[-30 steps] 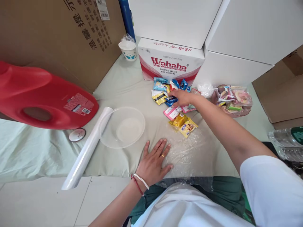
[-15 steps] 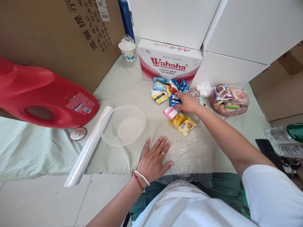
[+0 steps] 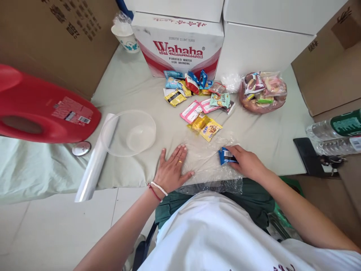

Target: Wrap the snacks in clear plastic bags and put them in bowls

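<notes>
My right hand [image 3: 246, 162] grips a small blue snack packet [image 3: 226, 155] over a sheet of clear plastic wrap [image 3: 203, 162]. Flat on the table, fingers spread, my left hand [image 3: 171, 169] presses at the left edge of that wrap. Beyond the hands lie a yellow snack packet [image 3: 211, 129], a pink and white packet [image 3: 191, 111] and a green packet [image 3: 220, 100]. More packets, among them a yellow and black one [image 3: 175, 97], are heaped against the white and red water carton. A clear plastic bowl [image 3: 113, 150] stands to the left of my left hand.
A roll of plastic film [image 3: 96, 162] and a red jug [image 3: 56, 105] lie at left. The Wahaba-side back holds a water carton [image 3: 180, 49] and a paper cup [image 3: 126, 39]. A snack-filled basket [image 3: 258, 108], black phone [image 3: 308, 156] and plastic bottles [image 3: 324, 128] are at right.
My right hand has drawn the blue packet from the pile back toward my body, over the wrap. My left hand stays flat on the wrap's edge. The view has tilted and shifted.
</notes>
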`<state>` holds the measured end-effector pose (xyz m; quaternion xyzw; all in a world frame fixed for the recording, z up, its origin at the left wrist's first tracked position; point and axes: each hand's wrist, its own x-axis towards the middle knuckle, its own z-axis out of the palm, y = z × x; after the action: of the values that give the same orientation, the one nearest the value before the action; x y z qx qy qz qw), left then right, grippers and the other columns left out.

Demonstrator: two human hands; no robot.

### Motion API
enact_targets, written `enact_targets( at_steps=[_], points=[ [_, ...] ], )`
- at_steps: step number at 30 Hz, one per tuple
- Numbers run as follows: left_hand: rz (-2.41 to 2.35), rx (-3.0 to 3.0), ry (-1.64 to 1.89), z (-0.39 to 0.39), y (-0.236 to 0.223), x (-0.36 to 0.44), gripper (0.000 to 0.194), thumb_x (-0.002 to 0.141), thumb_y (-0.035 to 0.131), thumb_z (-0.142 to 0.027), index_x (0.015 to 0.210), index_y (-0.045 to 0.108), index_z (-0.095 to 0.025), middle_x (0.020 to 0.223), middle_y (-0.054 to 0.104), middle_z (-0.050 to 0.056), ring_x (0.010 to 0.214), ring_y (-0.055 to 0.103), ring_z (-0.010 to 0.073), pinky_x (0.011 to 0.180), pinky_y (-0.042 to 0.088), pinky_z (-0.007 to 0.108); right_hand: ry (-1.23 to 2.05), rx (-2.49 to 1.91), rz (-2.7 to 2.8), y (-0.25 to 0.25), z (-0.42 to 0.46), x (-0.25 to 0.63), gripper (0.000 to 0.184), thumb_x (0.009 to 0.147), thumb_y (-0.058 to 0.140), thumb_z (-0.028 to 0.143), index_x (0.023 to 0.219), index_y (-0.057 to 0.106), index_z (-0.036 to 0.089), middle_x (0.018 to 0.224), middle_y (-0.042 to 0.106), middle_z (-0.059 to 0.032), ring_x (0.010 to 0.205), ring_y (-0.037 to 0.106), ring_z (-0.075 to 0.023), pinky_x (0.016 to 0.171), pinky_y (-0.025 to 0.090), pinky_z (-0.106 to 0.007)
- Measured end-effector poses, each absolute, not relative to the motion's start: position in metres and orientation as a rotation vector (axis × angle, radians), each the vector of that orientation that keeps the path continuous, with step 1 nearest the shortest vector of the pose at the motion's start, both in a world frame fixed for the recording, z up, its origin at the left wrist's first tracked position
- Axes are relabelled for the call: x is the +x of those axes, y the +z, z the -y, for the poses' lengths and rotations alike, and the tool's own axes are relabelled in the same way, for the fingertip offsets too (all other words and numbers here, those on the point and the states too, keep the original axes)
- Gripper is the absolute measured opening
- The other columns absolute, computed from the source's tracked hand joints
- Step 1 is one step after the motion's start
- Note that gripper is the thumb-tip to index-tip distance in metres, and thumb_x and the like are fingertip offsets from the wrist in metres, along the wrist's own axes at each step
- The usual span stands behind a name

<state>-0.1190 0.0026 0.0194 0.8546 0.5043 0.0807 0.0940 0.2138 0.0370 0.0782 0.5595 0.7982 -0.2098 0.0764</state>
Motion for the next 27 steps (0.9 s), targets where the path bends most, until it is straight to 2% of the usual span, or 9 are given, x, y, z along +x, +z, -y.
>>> enact_targets(
  at_steps=[3,8,14,16,19,21,23,25,27],
  points=[
    [-1.507,2.542,0.214,-0.003,0.018,-0.119,0.087,0.1,0.041,-0.065,0.167,0.016,-0.015,0.168,0.029,0.021,0.156,0.032,0.0336,0.126,-0.005,0.065,-0.534,1.888,-2.33,0.084,-0.038,0.243,0.059,0.092,0.064,0.028,0.149,0.051,0.021,0.129,0.065,-0.0132,0.101,0.07,-0.03,0.08,0.053,-0.037],
    [-1.546,2.508,0.189,0.0,0.019,-0.116,0.087,0.1,0.039,-0.066,0.167,0.014,-0.016,0.168,0.029,0.021,0.156,0.032,0.035,0.125,-0.002,0.068,-0.698,1.881,-2.583,0.112,-0.041,0.223,0.058,0.092,0.065,0.036,0.147,0.05,0.024,0.125,0.066,-0.0113,0.109,0.067,-0.0299,0.091,0.053,-0.039],
    [-1.618,2.466,0.189,0.009,0.022,-0.114,0.09,0.099,0.042,-0.064,0.167,0.01,-0.016,0.167,0.03,0.023,0.154,0.036,0.039,0.123,0.002,0.073,-0.701,1.588,-2.498,0.1,-0.038,0.141,0.058,0.092,0.064,0.027,0.148,0.049,0.022,0.13,0.063,-0.0146,0.096,0.071,-0.0287,0.075,0.054,-0.035],
    [-1.62,2.458,0.206,0.012,0.021,-0.119,0.087,0.1,0.043,-0.059,0.168,0.008,-0.017,0.168,0.03,0.023,0.154,0.036,0.0379,0.124,0.004,0.071,-0.701,1.525,-2.483,0.09,-0.034,0.13,0.058,0.093,0.063,0.023,0.149,0.048,0.022,0.134,0.061,-0.0159,0.094,0.072,-0.0277,0.073,0.055,-0.035],
    [-1.567,2.486,0.273,0.016,0.023,-0.133,0.076,0.102,0.041,-0.039,0.168,0.008,-0.02,0.169,0.029,0.019,0.156,0.035,0.0316,0.127,0.01,0.064,-0.784,1.507,-2.552,0.086,-0.024,0.142,0.068,0.094,0.065,0.027,0.157,0.038,0.022,0.153,0.047,-0.0177,0.108,0.07,-0.0298,0.083,0.059,-0.04],
    [-1.468,2.544,0.331,0.02,0.028,-0.144,0.075,0.097,0.041,-0.023,0.167,0.015,-0.025,0.17,0.03,0.014,0.158,0.029,0.0287,0.128,0.011,0.061,-0.865,1.494,-2.656,0.087,-0.011,0.166,0.075,0.096,0.067,0.035,0.16,0.031,0.024,0.159,0.041,-0.0167,0.122,0.065,-0.0309,0.093,0.059,-0.045],
    [-1.334,2.604,0.343,0.025,0.033,-0.153,0.081,0.087,0.046,-0.016,0.165,0.027,-0.031,0.169,0.035,0.007,0.161,0.022,0.029,0.129,0.006,0.062,-0.887,1.41,-2.789,0.086,0.007,0.194,0.077,0.094,0.07,0.04,0.16,0.033,0.026,0.158,0.045,-0.0152,0.132,0.058,-0.0317,0.103,0.055,-0.049],
    [-1.21,2.63,0.269,0.029,0.035,-0.158,0.082,0.08,0.052,-0.017,0.16,0.039,-0.033,0.167,0.04,0.004,0.161,0.019,0.0309,0.129,0.0,0.064,-0.83,1.285,-2.885,0.077,0.025,0.22,0.077,0.09,0.076,0.037,0.158,0.041,0.028,0.157,0.049,-0.0138,0.138,0.052,-0.0336,0.11,0.05,-0.055],
    [-1.147,2.625,0.166,0.03,0.033,-0.159,0.076,0.08,0.057,-0.022,0.155,0.047,-0.033,0.165,0.042,0.005,0.16,0.023,0.032,0.129,-0.004,0.063,-0.739,1.248,-2.925,0.062,0.041,0.236,0.071,0.088,0.076,0.025,0.154,0.049,0.031,0.157,0.05,-0.012,0.14,0.049,-0.0338,0.115,0.045,-0.059]
  ],
)
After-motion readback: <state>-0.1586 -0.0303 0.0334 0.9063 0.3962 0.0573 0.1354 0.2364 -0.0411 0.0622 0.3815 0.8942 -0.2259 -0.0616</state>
